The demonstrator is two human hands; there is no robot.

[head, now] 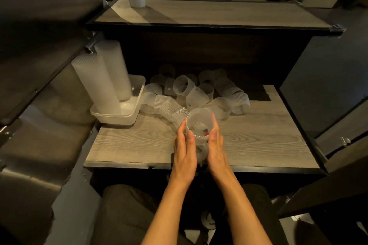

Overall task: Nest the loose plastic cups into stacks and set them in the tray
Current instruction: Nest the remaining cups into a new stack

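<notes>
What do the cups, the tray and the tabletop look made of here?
Cups: seemingly thin frosted plastic, since fingers show through the ribbed wall. Tray: cloudy white plastic, smooth with a slight sheen, its stacks visible through the wall. Tabletop: grey wood grain, matte; solid wood or laminate cannot be told.

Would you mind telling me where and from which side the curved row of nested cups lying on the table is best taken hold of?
Probably at its two ends, coming from above. The curved row of nested cups lies on its side, bent from the tray toward the hands, so a one-point grip in the middle would likely let it sag or come apart. The left hand and right hand now flank a cup.
</notes>
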